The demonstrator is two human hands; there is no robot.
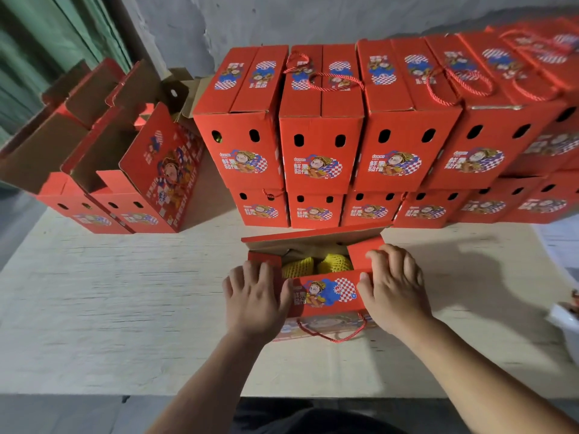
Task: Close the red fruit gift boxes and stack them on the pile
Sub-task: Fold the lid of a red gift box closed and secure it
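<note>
The open red gift box [316, 283] sat on the pale table [125, 292] at the near centre, just in front of the pile of closed boxes [329, 136], which stood two tiers high along the far side and ran off to the right. The left hand [253, 296] lay over the box's left end flap, fingers spread and fairly straight, pressing it inward; the right hand [391, 283] did the same on the right end flap, its fingers flat on the red card and its thumb against the printed near flap. Neither hand looked closed around anything. Between them the yellow foam-netted fruit [316, 264] showed through the gap, so the box was probably fairly heavy and bottom-loaded, while the corrugated card seemed stiff along its creases but liable to buckle if pressed mid-panel. The flaps looked best worked at their edges, and for the lift a grip under both ends would likely be safer than the thin rope handle [332, 333] hanging at the near face. The far long flap [313, 236] stood open, brown side up. How many fruit lay inside, and whether they sat below the rim, could not be made out. Open empty boxes [103, 170] stood at the far left. The pile's right end was blurred, and a white object [564, 321] at the right edge was cut off.
</note>
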